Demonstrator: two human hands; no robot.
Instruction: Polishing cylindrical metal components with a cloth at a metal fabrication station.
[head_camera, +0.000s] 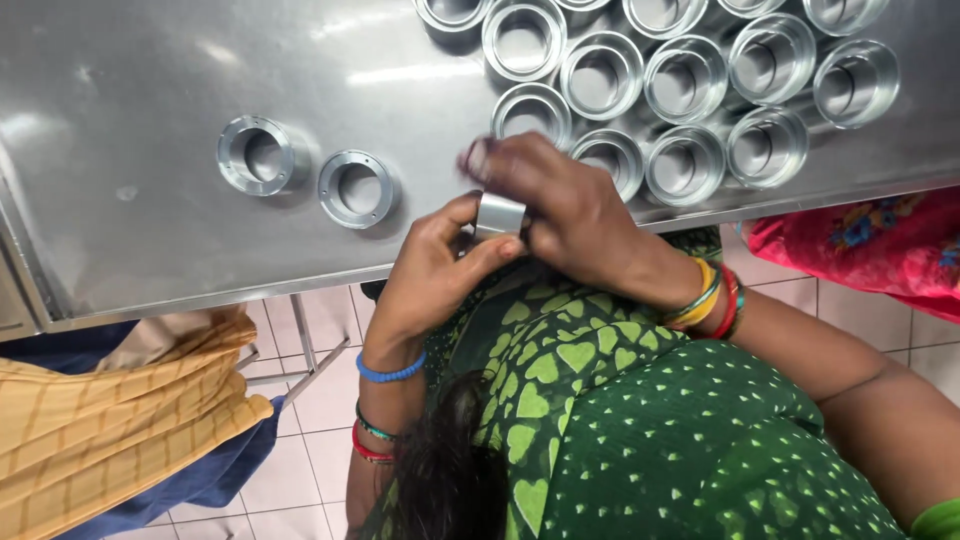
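Green fabric with a pale heart print (640, 420) fills the lower centre of the frame, nearest the camera, with dark hair (450, 470) beside it. Above it, both hands meet at the near edge of the steel counter (130, 130). The left hand (430, 275), at centre frame, wears a blue band (390, 372) at the wrist; its fingers (495, 250) are curled closed around a short metal ring (499, 215), thumb and forefinger pressing its side. The right hand (570, 205) covers the ring from above and the right, fingers bent over it and in contact; coloured bangles (712, 298) sit on that wrist. The ring is held just above the counter edge, centre frame.

Two flanged metal rings (305, 172) lie apart at centre left of the counter. A close cluster of identical metal rings (690, 85) occupies the upper right. Yellow checked cloth (110, 420) lies at lower left; red patterned cloth (870, 250) at right.
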